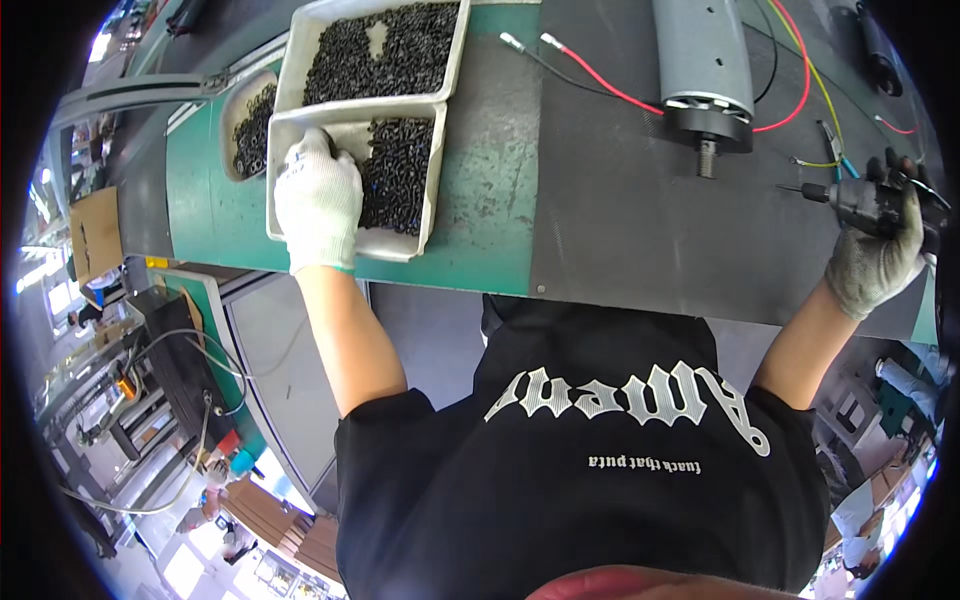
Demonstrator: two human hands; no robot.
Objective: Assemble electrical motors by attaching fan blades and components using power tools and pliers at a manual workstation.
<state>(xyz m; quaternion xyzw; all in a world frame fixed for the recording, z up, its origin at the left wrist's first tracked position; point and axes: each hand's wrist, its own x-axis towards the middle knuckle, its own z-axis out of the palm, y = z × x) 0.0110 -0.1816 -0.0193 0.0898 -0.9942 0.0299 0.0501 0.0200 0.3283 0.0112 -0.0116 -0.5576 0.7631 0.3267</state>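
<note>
My left hand [320,195], in a white knit glove, reaches into the near plastic bin [430,205], beside a pile of small black screws [398,175]. Its fingers curl down and look closed; what they hold, if anything, is hidden. At the far right my gloved right hand [880,262] grips a dark power screwdriver [865,205], whose thin bit points left. Beyond the bit, a grey cylindrical motor [703,55] lies on the black mat [620,215], its threaded shaft toward me. Red and black leads [600,78] run out from it.
A second bin [287,75] of small black parts adjoins the near one at its far side. Left of them sits a small tray [229,130] of black rings. Yellow and red wires [835,110] curve across the right. The bench's green surface [490,200] ends in front of my body.
</note>
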